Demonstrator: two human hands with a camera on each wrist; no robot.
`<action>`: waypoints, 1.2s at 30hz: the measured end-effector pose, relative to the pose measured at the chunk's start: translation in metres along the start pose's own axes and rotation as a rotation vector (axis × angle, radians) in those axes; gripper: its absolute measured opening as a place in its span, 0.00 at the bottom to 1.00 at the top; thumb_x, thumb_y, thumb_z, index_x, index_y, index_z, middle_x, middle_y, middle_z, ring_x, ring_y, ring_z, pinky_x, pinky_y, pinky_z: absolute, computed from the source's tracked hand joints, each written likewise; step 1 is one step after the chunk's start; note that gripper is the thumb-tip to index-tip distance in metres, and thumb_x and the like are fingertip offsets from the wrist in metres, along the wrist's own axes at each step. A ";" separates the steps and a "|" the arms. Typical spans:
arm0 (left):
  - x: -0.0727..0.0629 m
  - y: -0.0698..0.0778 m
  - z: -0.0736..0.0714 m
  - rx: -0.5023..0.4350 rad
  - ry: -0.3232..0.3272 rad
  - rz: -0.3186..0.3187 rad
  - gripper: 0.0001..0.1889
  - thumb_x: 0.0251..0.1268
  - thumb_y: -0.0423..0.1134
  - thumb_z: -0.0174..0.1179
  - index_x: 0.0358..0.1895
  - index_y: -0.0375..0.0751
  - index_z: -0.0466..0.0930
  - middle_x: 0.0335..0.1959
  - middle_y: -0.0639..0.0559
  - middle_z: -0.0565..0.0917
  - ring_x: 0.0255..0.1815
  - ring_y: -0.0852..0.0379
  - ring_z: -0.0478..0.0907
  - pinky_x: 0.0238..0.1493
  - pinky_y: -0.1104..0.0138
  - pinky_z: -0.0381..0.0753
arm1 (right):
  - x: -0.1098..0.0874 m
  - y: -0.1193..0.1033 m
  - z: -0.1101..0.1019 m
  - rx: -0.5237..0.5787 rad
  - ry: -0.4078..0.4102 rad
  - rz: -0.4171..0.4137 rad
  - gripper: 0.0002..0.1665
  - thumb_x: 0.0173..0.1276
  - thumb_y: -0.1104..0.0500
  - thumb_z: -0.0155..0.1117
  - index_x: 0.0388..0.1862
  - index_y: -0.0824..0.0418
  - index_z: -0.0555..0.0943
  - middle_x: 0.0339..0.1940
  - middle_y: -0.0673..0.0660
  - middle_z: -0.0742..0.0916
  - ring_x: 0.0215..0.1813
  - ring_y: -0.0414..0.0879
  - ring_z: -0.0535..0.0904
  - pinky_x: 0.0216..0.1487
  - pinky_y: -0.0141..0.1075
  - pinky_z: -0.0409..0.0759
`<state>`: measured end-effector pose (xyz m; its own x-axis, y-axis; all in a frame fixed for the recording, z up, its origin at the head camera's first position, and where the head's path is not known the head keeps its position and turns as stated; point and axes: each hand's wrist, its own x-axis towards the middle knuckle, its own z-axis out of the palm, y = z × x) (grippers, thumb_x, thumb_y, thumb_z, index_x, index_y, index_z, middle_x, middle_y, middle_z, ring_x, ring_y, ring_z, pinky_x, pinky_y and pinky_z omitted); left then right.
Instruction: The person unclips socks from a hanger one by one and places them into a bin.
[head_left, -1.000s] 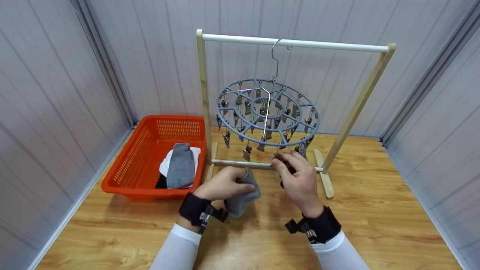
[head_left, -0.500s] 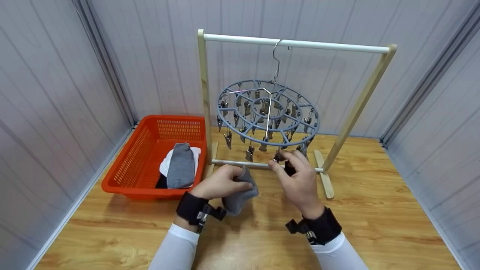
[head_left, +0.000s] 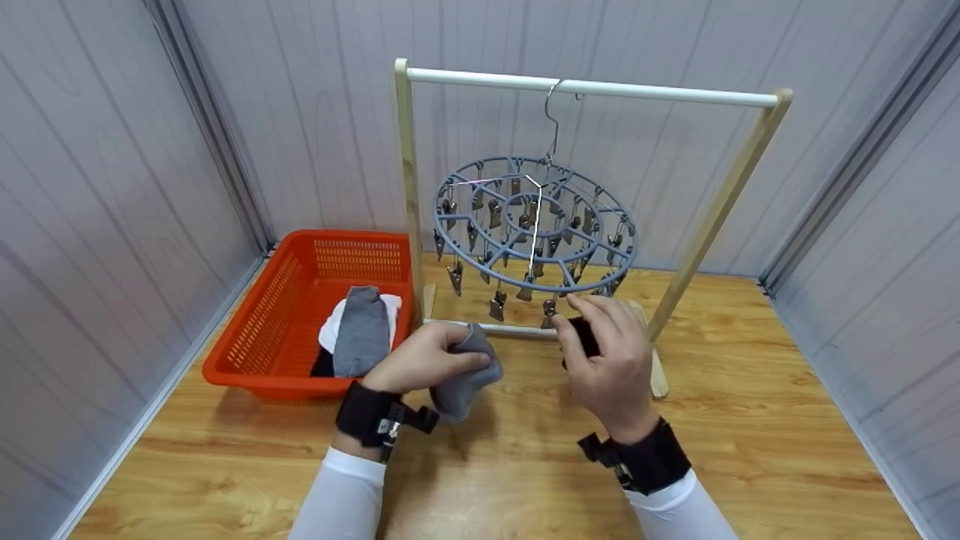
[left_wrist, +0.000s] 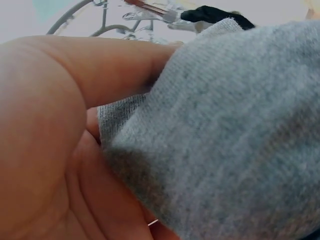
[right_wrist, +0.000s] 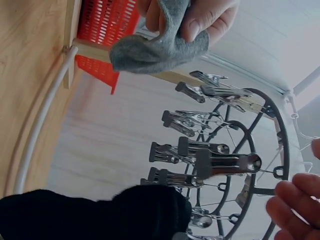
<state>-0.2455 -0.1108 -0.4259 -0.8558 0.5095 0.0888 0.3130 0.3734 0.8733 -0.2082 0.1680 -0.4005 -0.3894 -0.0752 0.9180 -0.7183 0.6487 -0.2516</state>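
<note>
My left hand [head_left: 427, 360] pinches a grey sock [head_left: 465, 386] between thumb and fingers, above the floor to the right of the red basket. In the left wrist view the sock [left_wrist: 225, 130] fills much of the picture. My right hand [head_left: 611, 356] is just below the front rim of the round clip hanger [head_left: 480, 262], fingers spread and lightly bent, holding nothing. A metal clip [head_left: 550, 311] dangles by its fingertips; the right wrist view shows the fingers [right_wrist: 295, 210] apart from this clip [right_wrist: 225, 164]. A black sock [right_wrist: 100, 215] hangs beside it, partly hidden by my right hand in the head view.
The hanger hooks over the white top bar [head_left: 480, 78] of a wooden-legged stand. Several metal clips hang from its rings. On the left, a red basket [head_left: 247, 375] contains a grey sock [head_left: 361, 334], white cloth and something black. Panel walls [head_left: 877, 180] surround the wood-look surface.
My right hand has let go of the metal clip and shifted slightly right, its fingers spreading. My left hand has drawn a little to the left with the grey sock.
</note>
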 end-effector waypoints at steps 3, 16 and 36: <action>-0.004 -0.001 -0.008 -0.010 0.027 -0.008 0.15 0.78 0.46 0.73 0.31 0.49 0.81 0.30 0.59 0.78 0.34 0.58 0.77 0.33 0.64 0.75 | 0.002 0.000 0.000 0.002 0.064 -0.040 0.18 0.75 0.60 0.73 0.58 0.68 0.91 0.50 0.64 0.92 0.51 0.62 0.86 0.60 0.49 0.78; -0.028 -0.005 -0.046 -0.060 0.238 0.010 0.16 0.79 0.47 0.72 0.35 0.43 0.79 0.32 0.51 0.74 0.38 0.50 0.77 0.38 0.64 0.75 | 0.000 0.009 0.004 -0.137 -0.053 0.035 0.40 0.82 0.44 0.68 0.77 0.72 0.77 0.78 0.69 0.79 0.81 0.69 0.71 0.85 0.56 0.62; -0.051 -0.025 -0.085 0.082 0.612 -0.139 0.12 0.92 0.45 0.54 0.51 0.39 0.79 0.42 0.42 0.79 0.43 0.47 0.74 0.46 0.56 0.72 | -0.002 0.010 0.002 -0.201 -0.157 0.046 0.46 0.86 0.34 0.60 0.78 0.72 0.76 0.78 0.72 0.78 0.84 0.69 0.67 0.87 0.62 0.56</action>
<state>-0.2450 -0.2124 -0.4117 -0.9637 -0.0747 0.2562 0.1916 0.4749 0.8589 -0.2153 0.1728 -0.4059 -0.5153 -0.1484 0.8441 -0.5747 0.7904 -0.2119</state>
